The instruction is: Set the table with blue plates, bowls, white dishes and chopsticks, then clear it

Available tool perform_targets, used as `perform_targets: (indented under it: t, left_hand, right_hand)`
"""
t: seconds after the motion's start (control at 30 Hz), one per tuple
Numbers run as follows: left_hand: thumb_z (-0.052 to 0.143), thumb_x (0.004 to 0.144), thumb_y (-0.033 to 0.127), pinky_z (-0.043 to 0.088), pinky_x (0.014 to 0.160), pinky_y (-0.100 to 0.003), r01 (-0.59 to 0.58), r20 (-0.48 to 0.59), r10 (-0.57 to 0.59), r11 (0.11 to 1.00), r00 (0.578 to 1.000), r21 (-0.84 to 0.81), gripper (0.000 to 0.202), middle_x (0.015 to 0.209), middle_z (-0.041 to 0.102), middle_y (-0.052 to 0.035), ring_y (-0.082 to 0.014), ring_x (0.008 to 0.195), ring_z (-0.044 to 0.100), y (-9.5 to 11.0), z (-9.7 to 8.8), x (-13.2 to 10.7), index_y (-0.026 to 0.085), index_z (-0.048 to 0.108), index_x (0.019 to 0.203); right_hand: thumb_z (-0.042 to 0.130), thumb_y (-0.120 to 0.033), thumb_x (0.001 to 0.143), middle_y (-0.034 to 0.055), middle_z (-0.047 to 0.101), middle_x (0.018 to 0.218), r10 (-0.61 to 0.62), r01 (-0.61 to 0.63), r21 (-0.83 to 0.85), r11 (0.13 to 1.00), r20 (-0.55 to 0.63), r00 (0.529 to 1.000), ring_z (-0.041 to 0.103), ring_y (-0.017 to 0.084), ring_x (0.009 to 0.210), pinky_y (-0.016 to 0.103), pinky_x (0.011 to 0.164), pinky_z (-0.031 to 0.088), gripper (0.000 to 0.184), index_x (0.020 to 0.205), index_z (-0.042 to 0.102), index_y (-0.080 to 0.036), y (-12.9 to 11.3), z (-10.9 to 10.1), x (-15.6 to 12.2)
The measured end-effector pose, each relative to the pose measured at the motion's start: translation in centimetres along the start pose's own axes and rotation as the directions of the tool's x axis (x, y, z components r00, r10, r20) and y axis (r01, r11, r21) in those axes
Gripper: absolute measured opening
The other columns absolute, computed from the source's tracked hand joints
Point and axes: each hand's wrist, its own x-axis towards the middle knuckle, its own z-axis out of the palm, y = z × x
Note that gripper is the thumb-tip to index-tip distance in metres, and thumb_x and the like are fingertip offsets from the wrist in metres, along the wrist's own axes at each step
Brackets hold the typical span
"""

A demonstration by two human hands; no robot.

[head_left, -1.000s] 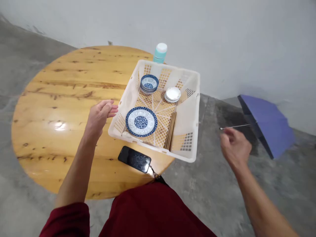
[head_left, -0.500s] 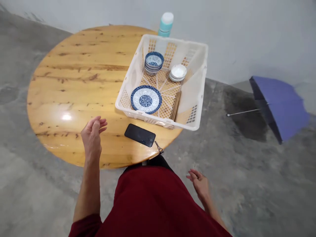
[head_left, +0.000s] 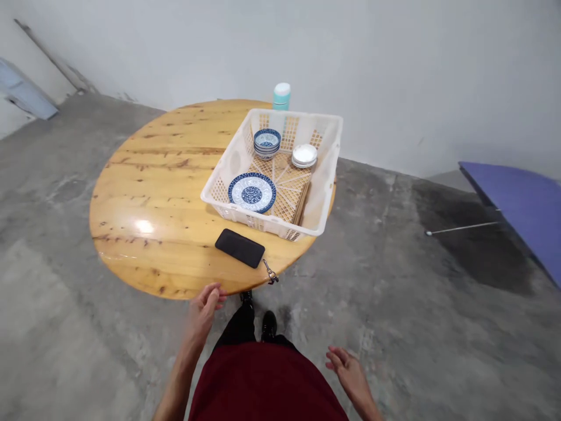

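My left hand (head_left: 207, 305) is at the near edge of the round wooden table (head_left: 144, 193), fingers loosely bent and holding nothing; whether it touches the edge I cannot tell. Low over the floor on the right, my right hand (head_left: 348, 369) hangs open with nothing in it. A black phone (head_left: 240, 248) lies on the table near my left hand, a strap with a metal clip (head_left: 270, 272) at its end. Behind it stands a white plastic basket (head_left: 324, 219) with a blue-patterned plate (head_left: 252, 192), stacked bowls (head_left: 267, 144), small white dishes (head_left: 304, 155) and chopsticks (head_left: 301, 203).
A turquoise bottle with a white lid (head_left: 281, 97) stands behind the basket. An open purple umbrella (head_left: 521, 204) rests on the concrete floor (head_left: 377, 263) to the right. A pale wall (head_left: 394, 76) runs along the back.
My left hand has come down from above the tabletop to its near edge. The view has tilted up and turned, showing more wall and my feet. The dishes in the basket have stayed put.
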Motion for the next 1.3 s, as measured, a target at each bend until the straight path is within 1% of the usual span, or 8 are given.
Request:
perform_targets:
  t: [0.1,0.23,0.4,0.63,0.77,0.97,1.1,1.3]
  left_hand:
    - [0.060,0.077,0.061,0.059,0.077,-0.038,-0.039,-0.005,0.041,0.990,0.999,0.136,0.056,0.094,0.077,-0.0119,-0.0269,0.087,0.074,-1.3,-0.2,-2.0,0.014,0.068,0.107]
    - [0.054,0.084,0.055,0.058,0.085,-0.039,-0.135,0.029,0.132,0.939,0.991,0.317,0.049,0.098,0.078,-0.0109,-0.0268,0.094,0.075,-1.9,-1.3,-2.6,0.017,0.068,0.111]
    - [0.048,0.090,0.048,0.058,0.084,-0.034,-0.325,0.094,0.315,0.852,0.944,0.410,0.045,0.110,0.077,-0.0114,-0.0236,0.098,0.074,2.4,-2.9,-0.3,0.018,0.068,0.117]
    - [0.043,0.095,0.038,0.054,0.091,-0.032,-0.595,0.198,0.582,0.643,0.789,0.481,0.039,0.116,0.075,-0.0105,-0.0217,0.106,0.071,11.0,-8.5,4.7,0.019,0.066,0.120]
    - [0.038,0.099,0.035,0.051,0.094,-0.035,-0.627,0.286,0.605,0.481,0.743,0.612,0.039,0.122,0.072,-0.0103,-0.0239,0.110,0.068,15.5,-10.1,7.8,0.019,0.062,0.125]
    - [0.031,0.100,0.027,0.049,0.086,-0.036,-0.640,0.440,0.541,0.257,0.716,0.725,0.037,0.106,0.073,-0.0133,-0.0275,0.101,0.068,21.1,-5.6,12.5,0.017,0.064,0.111]
    - [0.030,0.099,0.023,0.049,0.085,-0.037,-0.587,0.478,0.422,0.178,0.771,0.790,0.038,0.109,0.072,-0.0204,-0.0304,0.102,0.069,22.8,-0.6,16.2,0.011,0.065,0.109]
    - [0.047,0.092,0.018,0.048,0.097,-0.035,-0.471,0.429,0.219,0.205,0.876,0.858,0.033,0.121,0.069,-0.0267,-0.0312,0.118,0.066,23.3,4.8,21.9,0.007,0.066,0.116]
  right_hand:
    - [0.058,-0.056,0.056,0.0128,0.078,0.096,0.066,-0.074,0.057,0.996,0.120,0.991,0.075,0.035,0.071,0.047,0.077,0.059,0.040,0.079,0.067,-0.025,1.8,0.6,-1.0]
    - [0.057,-0.057,0.055,0.0137,0.077,0.098,0.032,-0.041,0.063,0.997,0.125,0.992,0.075,0.033,0.073,0.046,0.078,0.059,0.043,0.080,0.068,-0.024,1.3,0.6,-1.5]
    - [0.053,-0.060,0.055,0.0176,0.076,0.095,-0.009,0.008,0.059,0.998,0.023,1.000,0.076,0.034,0.073,0.046,0.081,0.059,0.050,0.081,0.066,-0.020,-1.1,0.4,-1.4]
    - [0.056,-0.063,0.060,0.0157,0.079,0.086,-0.186,0.201,0.083,0.976,-0.162,0.969,0.077,0.033,0.077,0.042,0.074,0.059,0.053,0.088,0.068,-0.019,-10.3,1.8,-2.6]
    - [0.055,-0.058,0.076,0.0103,0.079,0.085,-0.397,0.427,-0.022,0.904,-0.415,0.819,0.076,0.026,0.075,0.035,0.071,0.058,0.047,0.097,0.071,-0.020,-18.2,1.0,-5.2]
    - [0.057,-0.047,0.088,0.0066,0.078,0.089,-0.649,0.644,-0.198,0.739,-0.466,0.601,0.075,0.023,0.078,0.039,0.084,0.057,0.033,0.101,0.072,-0.021,-31.0,-2.2,-8.1]
    - [0.058,-0.040,0.087,0.0082,0.078,0.096,-0.728,0.704,-0.206,0.680,-0.308,0.613,0.075,0.023,0.080,0.037,0.077,0.059,0.030,0.106,0.071,-0.019,-38.2,-3.5,-4.8]
    - [0.061,-0.024,0.081,0.0106,0.076,0.102,-0.742,0.706,-0.305,0.640,-0.004,0.671,0.071,0.024,0.092,0.038,0.087,0.055,0.032,0.109,0.070,-0.014,-46.1,-2.5,5.0]
